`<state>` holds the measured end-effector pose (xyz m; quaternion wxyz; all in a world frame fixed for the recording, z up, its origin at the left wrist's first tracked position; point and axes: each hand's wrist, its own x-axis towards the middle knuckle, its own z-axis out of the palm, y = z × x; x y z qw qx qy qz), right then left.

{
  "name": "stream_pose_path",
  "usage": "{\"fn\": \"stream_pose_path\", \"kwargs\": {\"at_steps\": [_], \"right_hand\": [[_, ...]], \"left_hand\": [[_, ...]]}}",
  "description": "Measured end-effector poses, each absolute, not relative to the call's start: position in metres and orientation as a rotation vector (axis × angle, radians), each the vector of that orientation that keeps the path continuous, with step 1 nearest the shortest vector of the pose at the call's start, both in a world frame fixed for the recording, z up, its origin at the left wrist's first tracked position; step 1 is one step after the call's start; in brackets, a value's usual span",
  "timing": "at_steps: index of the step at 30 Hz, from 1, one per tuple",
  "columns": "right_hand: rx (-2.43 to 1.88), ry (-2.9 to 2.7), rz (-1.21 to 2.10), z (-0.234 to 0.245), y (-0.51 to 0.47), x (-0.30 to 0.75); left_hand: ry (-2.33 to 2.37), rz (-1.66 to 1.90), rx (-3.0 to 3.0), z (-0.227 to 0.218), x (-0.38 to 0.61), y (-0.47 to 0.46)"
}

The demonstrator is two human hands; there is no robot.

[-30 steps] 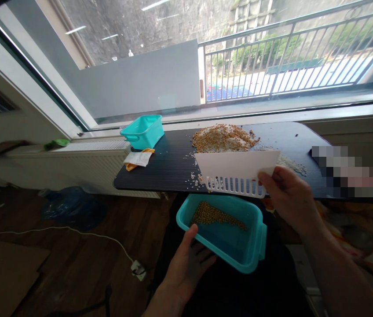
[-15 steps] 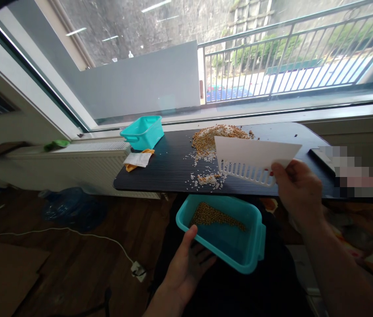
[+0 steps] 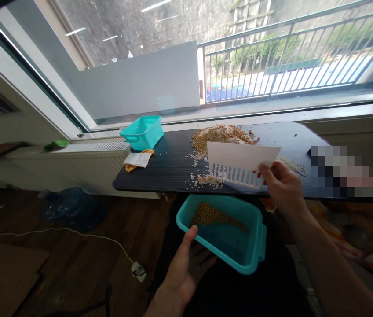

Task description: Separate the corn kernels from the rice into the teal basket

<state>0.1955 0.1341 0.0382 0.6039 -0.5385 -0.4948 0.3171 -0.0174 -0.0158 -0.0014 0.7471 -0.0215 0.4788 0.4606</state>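
Between the thumb and fingers of my right hand (image 3: 282,182) is a white slotted scraper (image 3: 239,154), its comb-like teeth pointing down over the dark tabletop (image 3: 160,176). Behind it lies a mixed pile of soybeans and white rice (image 3: 202,138). A small cluster of rice and beans (image 3: 208,179) sits near the table's front edge, left of the teeth. My left hand (image 3: 186,259) grips the near left rim of a turquoise basin (image 3: 252,259), thumb over the rim and fingers under it. Soybeans (image 3: 208,214) lie in the basin's far left part.
A second turquoise basin (image 3: 147,134) stands at the table's back left, with a white paper on a yellow cloth (image 3: 138,159) before it. More rice (image 3: 292,165) lies right of the scraper. A window and a radiator (image 3: 74,169) border the table. A power strip (image 3: 138,270) lies on the floor.
My right hand has moved left with the scraper and slightly down, uncovering rice on the right side of the table. My left hand and the basin stay in place.
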Motion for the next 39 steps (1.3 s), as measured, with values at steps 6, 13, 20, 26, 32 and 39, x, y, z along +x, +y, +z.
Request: {"fn": "stream_pose_path", "kwargs": {"at_steps": [6,13,20,26,32,39], "right_hand": [[-1.240,-1.138,0.755,0.047,0.123,0.197],[-1.292,-1.102,0.685,0.052,0.107,0.204],[-1.297,-1.190,0.731,0.051,0.096,0.210],[-1.294,-1.192,0.695,0.051,0.098,0.205],[-1.306,-1.236,0.709,0.050,0.098,0.209],[-1.286,-1.223,0.688,0.045,0.100,0.213]], "left_hand": [[1.029,0.995,-0.038,-0.006,-0.019,-0.015],[1.007,0.979,0.004,-0.007,-0.021,-0.015],[1.013,0.961,0.009,-0.009,-0.021,-0.014],[1.030,0.964,0.007,-0.008,-0.021,-0.014],[1.019,0.967,0.000,-0.009,-0.021,-0.015],[1.026,0.957,0.006,-0.009,-0.021,-0.014]]}}
